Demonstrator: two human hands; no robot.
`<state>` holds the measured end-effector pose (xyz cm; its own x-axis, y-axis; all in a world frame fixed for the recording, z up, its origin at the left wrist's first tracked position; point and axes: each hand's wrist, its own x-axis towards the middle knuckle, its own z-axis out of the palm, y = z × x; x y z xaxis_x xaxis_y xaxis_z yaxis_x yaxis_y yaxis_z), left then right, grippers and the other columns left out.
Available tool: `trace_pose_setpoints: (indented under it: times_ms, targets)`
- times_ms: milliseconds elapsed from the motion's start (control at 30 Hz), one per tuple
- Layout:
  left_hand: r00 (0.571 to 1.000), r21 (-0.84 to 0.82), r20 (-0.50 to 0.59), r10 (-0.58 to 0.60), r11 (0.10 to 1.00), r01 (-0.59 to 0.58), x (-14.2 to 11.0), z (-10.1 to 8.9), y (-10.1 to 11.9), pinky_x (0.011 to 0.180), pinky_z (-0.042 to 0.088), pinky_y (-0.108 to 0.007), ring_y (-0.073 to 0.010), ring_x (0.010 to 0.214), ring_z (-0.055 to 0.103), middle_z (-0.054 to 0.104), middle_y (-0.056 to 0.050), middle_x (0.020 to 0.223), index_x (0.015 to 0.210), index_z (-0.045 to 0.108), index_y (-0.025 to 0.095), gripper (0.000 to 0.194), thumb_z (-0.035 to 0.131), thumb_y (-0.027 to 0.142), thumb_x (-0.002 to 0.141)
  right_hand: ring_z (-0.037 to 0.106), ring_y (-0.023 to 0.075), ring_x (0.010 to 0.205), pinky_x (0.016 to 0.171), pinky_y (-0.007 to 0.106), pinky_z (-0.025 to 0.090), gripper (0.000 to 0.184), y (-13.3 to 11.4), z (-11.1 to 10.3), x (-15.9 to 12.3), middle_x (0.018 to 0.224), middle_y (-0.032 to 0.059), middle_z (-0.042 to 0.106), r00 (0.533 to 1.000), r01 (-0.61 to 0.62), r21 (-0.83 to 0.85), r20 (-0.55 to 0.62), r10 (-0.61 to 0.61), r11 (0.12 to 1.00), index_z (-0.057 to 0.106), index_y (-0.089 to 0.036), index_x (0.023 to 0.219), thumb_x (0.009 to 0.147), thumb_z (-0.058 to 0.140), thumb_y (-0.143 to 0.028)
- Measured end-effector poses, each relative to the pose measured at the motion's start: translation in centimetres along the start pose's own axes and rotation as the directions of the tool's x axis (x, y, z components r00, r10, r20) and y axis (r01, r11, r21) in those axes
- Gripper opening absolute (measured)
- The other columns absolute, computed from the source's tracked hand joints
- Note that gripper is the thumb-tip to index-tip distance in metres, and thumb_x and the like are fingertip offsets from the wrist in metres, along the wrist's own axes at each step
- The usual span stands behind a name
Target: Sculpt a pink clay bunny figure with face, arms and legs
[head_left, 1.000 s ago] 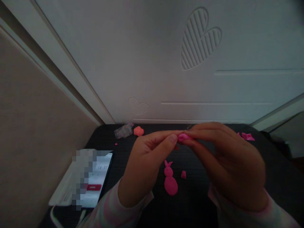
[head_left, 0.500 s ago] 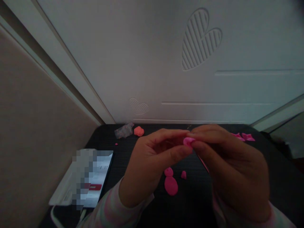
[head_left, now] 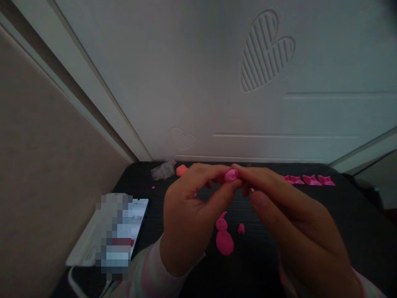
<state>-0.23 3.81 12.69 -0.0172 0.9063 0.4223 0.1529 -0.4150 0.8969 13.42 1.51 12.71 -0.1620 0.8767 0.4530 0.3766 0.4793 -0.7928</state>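
Observation:
A small lump of pink modelling clay (head_left: pixel 231 175) is pinched between the thumb and forefinger of my left hand (head_left: pixel 190 211). My right hand (head_left: pixel 297 223) reaches in from the right, its forefinger touching the lump while its thumb stands apart below. Under my hands, a flat pink clay figure (head_left: pixel 225 243) lies on the dark table; it has an oval body, a smaller round head and a thin pointed piece on top. A separate small pink clay lump (head_left: pixel 241 229) rests just right of the figure.
Behind my left hand are an orange clay lump (head_left: pixel 181 170) and a crumpled clear wrapper (head_left: pixel 163 170). Pink folded pieces (head_left: pixel 312 180) line the back right. A phone (head_left: pixel 141 211) with a white cable (head_left: pixel 74 281) lies left. A white panel (head_left: pixel 198 82) rises behind the table.
My hands have shifted slightly left with the pink clay. My right thumb has come off it and moved down, and the lump now looks more rounded. More of the pink pieces at right show.

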Motion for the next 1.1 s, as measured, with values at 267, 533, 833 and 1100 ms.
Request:
trace_pose_setpoints:
  times_ms: [267,533,833,1100]
  targets:
    - [0.99,0.171,0.07,0.12,0.977,-0.13,-0.4,0.2,-0.2,0.068,0.042,-0.024,-0.0116,0.065,0.054,0.063,0.002,0.069,0.073,0.063,0.022,0.01,0.06,0.013,0.07,0.061,0.0132,0.077,0.065,0.022,0.051,0.018,0.0,-0.3,0.7,0.085,-0.002,0.065,0.999,-0.037,0.012,-0.029,0.038,0.999,0.06,-0.027,0.094,0.077,0.056,-0.022]
    - [0.954,0.301,0.081,0.288,0.906,-0.299,-0.6,0.6,-0.3,0.078,0.041,-0.028,-0.0133,0.071,0.056,0.065,0.001,0.071,0.074,0.064,0.021,0.014,0.061,0.01,0.068,0.062,0.0105,0.068,0.06,0.019,0.051,0.009,0.4,0.2,1.1,0.071,-0.0037,0.064,0.978,-0.144,0.156,-0.125,0.164,0.977,0.062,-0.023,0.078,0.072,0.061,-0.016]
    - [0.988,-0.141,0.035,0.147,0.98,-0.141,-0.8,0.7,-0.8,0.073,0.045,-0.027,-0.0109,0.069,0.057,0.066,0.002,0.075,0.079,0.067,0.024,0.02,0.066,0.009,0.065,0.062,0.0089,0.059,0.054,0.016,0.052,0.007,0.4,0.0,1.6,0.066,-0.0032,0.065,0.929,-0.277,0.63,-0.019,0.371,0.725,0.063,-0.024,0.07,0.066,0.066,-0.019]
    - [0.919,-0.737,0.331,-0.212,0.55,0.392,-0.3,1.4,-0.9,0.063,0.048,-0.02,-0.0076,0.064,0.058,0.064,0.003,0.07,0.075,0.067,0.022,0.007,0.064,0.02,0.069,0.061,0.0056,0.058,0.058,0.013,0.052,0.009,0.6,0.5,1.8,0.066,-0.0052,0.064,0.936,-0.289,0.809,0.126,0.329,0.512,0.062,-0.024,0.071,0.068,0.063,-0.016]
